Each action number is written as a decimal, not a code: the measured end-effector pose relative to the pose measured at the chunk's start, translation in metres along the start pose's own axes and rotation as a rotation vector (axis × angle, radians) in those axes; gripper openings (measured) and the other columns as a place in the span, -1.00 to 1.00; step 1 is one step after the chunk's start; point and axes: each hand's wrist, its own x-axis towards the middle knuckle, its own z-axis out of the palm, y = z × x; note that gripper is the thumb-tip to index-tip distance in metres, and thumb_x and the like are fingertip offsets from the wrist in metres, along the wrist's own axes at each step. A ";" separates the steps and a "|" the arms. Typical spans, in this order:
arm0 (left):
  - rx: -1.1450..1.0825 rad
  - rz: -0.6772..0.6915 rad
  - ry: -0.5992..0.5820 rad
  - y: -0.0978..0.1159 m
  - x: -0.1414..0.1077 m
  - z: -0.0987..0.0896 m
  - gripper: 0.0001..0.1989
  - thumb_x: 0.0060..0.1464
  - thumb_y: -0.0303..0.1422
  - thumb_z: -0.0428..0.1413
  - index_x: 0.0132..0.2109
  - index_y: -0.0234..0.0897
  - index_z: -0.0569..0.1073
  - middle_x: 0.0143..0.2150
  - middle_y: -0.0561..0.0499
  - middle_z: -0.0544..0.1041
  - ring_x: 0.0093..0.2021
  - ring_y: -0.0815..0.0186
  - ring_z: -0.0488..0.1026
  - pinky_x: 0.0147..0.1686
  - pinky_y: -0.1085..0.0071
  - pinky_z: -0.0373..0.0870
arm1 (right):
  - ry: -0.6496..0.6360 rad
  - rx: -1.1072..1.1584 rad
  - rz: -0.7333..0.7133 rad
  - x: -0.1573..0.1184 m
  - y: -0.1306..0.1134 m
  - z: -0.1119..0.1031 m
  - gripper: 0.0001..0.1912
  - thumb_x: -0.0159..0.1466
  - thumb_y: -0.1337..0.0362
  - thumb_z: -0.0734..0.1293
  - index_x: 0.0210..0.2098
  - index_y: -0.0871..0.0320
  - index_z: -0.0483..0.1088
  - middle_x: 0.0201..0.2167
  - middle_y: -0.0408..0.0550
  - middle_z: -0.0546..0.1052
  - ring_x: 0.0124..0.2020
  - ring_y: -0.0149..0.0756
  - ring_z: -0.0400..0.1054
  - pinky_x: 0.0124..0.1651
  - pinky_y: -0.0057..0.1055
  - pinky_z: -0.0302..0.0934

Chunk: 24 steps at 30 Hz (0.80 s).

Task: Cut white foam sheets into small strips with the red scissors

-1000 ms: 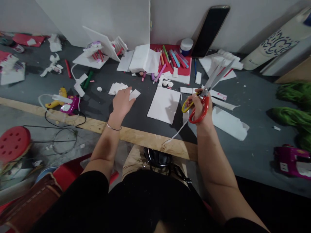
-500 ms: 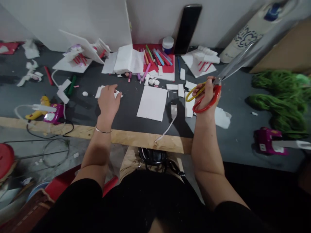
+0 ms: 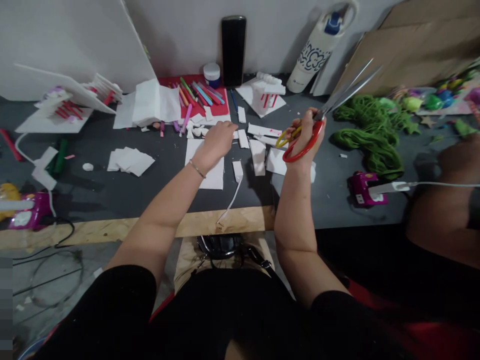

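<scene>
Left hand (image 3: pixel 216 142) over the white foam sheet (image 3: pixel 204 170), fingers loosely curled, holding nothing, right hand (image 3: pixel 305 137) just right of the sheet, fingers wrapped round red-and-yellow scissors (image 3: pixel 337 95), blades up, slightly apart

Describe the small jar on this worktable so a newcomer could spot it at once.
At the back of the worktable, a black phone stands against the white wall. Left of it, behind a red sheet of markers, sits the jar: a small round pot, white lid, blue body.
</scene>
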 end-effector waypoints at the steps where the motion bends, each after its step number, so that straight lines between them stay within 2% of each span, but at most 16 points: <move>1: 0.008 0.025 -0.002 0.002 0.008 0.004 -0.40 0.39 -0.60 -0.10 0.46 -0.37 0.47 0.47 -0.35 0.48 0.43 -0.16 0.41 0.34 -0.06 0.37 | 0.004 0.006 0.000 0.001 0.000 -0.001 -0.49 0.27 -0.27 0.41 -0.11 -0.08 0.20 -0.41 -0.29 0.32 -0.52 -0.40 0.25 -0.48 -0.41 0.16; 3: 0.014 0.135 -0.006 0.007 0.019 0.011 -0.30 0.30 -0.70 -0.10 0.46 -0.26 0.49 0.50 -0.27 0.46 0.45 -0.11 0.40 0.34 -0.04 0.37 | 0.013 0.003 -0.002 0.002 0.000 -0.003 -0.49 0.28 -0.28 0.39 -0.10 -0.08 0.20 -0.41 -0.28 0.34 -0.51 -0.39 0.26 -0.49 -0.41 0.18; 5: 0.017 0.309 -0.027 0.013 0.024 0.019 -0.28 0.25 -0.73 -0.06 0.41 -0.14 0.55 0.51 -0.17 0.48 0.48 -0.03 0.37 0.37 0.01 0.36 | 0.016 -0.034 -0.012 0.004 0.003 -0.004 -0.47 0.30 -0.35 0.35 -0.08 -0.10 0.21 -0.39 -0.25 0.36 -0.49 -0.36 0.30 -0.47 -0.38 0.23; 7: 0.048 0.466 -0.080 0.022 0.023 0.025 -0.32 0.27 -0.71 -0.04 0.34 -0.10 0.61 0.49 -0.12 0.50 0.49 0.01 0.37 0.35 0.05 0.37 | 0.021 -0.071 -0.024 0.008 0.008 -0.007 -0.43 0.30 -0.41 0.31 -0.06 -0.11 0.22 -0.37 -0.22 0.37 -0.45 -0.30 0.34 -0.43 -0.32 0.28; 9: 0.114 0.545 -0.131 0.031 0.018 0.029 -0.40 0.35 -0.66 -0.05 0.32 -0.10 0.62 0.46 -0.13 0.53 0.45 0.01 0.40 0.27 0.07 0.40 | 0.012 -0.106 -0.034 0.012 0.013 -0.011 -0.39 0.29 -0.47 0.28 -0.04 -0.12 0.24 -0.36 -0.18 0.36 -0.42 -0.24 0.37 -0.41 -0.27 0.31; 12: 0.208 0.558 -0.147 0.039 0.010 0.030 -0.47 0.43 -0.58 -0.07 0.30 -0.12 0.62 0.29 -0.19 0.62 0.31 0.01 0.49 0.12 0.12 0.41 | -0.049 -0.160 -0.041 0.019 0.020 -0.017 -0.36 0.27 -0.52 0.23 -0.05 -0.15 0.26 -0.34 -0.13 0.33 -0.40 -0.17 0.37 -0.38 -0.19 0.33; 14: 0.229 0.529 -0.124 0.038 0.006 0.027 -0.48 0.40 -0.59 -0.05 0.28 -0.14 0.63 0.20 -0.21 0.64 0.26 0.01 0.51 0.11 0.14 0.40 | -0.063 -0.157 -0.046 0.023 0.022 -0.019 -0.37 0.27 -0.52 0.23 -0.07 -0.16 0.26 -0.34 -0.12 0.31 -0.41 -0.17 0.34 -0.36 -0.16 0.35; 16: 0.220 0.502 -0.127 0.033 0.003 0.024 -0.52 0.36 -0.59 0.02 0.26 -0.17 0.61 0.26 -0.24 0.61 0.30 -0.02 0.48 0.16 0.12 0.38 | -0.057 -0.141 -0.049 0.024 0.024 -0.019 -0.37 0.25 -0.52 0.25 -0.08 -0.16 0.25 -0.34 -0.13 0.30 -0.43 -0.19 0.31 -0.34 -0.15 0.35; 19: 0.171 0.466 -0.194 0.025 0.004 0.022 -0.57 0.33 -0.50 0.15 0.28 -0.17 0.56 0.45 -0.22 0.49 0.41 -0.08 0.39 0.27 0.06 0.33 | -0.080 -0.164 -0.050 0.020 0.025 -0.015 -0.34 0.23 -0.55 0.25 -0.10 -0.15 0.25 -0.34 -0.14 0.30 -0.44 -0.21 0.31 -0.39 -0.18 0.32; 22: 0.145 0.423 -0.255 0.023 0.008 0.021 -0.57 0.34 -0.45 0.20 0.30 -0.15 0.53 0.39 -0.18 0.55 0.37 -0.06 0.41 0.30 0.05 0.28 | -0.096 -0.141 -0.018 0.012 0.021 -0.007 -0.34 0.22 -0.53 0.28 -0.09 -0.14 0.24 -0.34 -0.17 0.33 -0.45 -0.25 0.32 -0.42 -0.24 0.27; 24: 0.183 0.407 -0.238 0.024 0.011 0.021 -0.55 0.31 -0.43 0.26 0.30 -0.18 0.53 0.31 -0.20 0.60 0.34 -0.08 0.42 0.30 0.05 0.27 | -0.072 -0.097 0.009 0.005 0.017 0.000 -0.38 0.22 -0.46 0.33 -0.08 -0.13 0.22 -0.35 -0.20 0.36 -0.47 -0.30 0.32 -0.43 -0.29 0.24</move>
